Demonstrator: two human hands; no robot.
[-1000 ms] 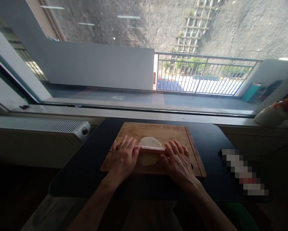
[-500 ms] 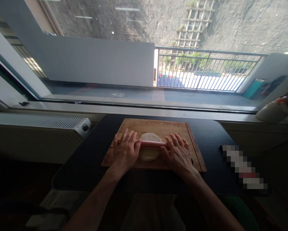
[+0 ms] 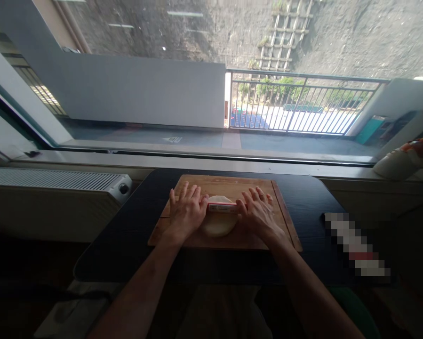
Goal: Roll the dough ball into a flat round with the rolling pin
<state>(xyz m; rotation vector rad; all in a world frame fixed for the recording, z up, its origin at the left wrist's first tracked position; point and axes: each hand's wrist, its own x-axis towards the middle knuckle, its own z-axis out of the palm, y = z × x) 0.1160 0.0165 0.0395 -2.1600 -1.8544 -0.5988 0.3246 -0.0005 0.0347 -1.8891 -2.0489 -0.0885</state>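
A pinkish-red rolling pin (image 3: 222, 207) with a pale printed strip lies across a round, flat piece of dough (image 3: 218, 228). The dough rests on a wooden cutting board (image 3: 228, 242). Over the pin's left end my left hand (image 3: 187, 210) is pressed, its fingers stretched forward and apart. My right hand (image 3: 258, 212) covers the other end in the same way, fingers spread and pointing away from me. Both palms bear on the pin rather than wrapping round it; its ends are hidden under them. Dough shows on the far and near sides of the pin.
The board sits on a black table (image 3: 126, 245) with rounded corners. A blurred-out object (image 3: 355, 242) lies on the table's right side. Left of the table stands a white radiator (image 3: 56, 188). A window sill (image 3: 197, 162) runs behind, with a pale pot (image 3: 396, 164) at right.
Both hands have pushed slightly forward, rolling the pin a little away from me. Its printed strip has turned into view, and more dough shows on the near side.
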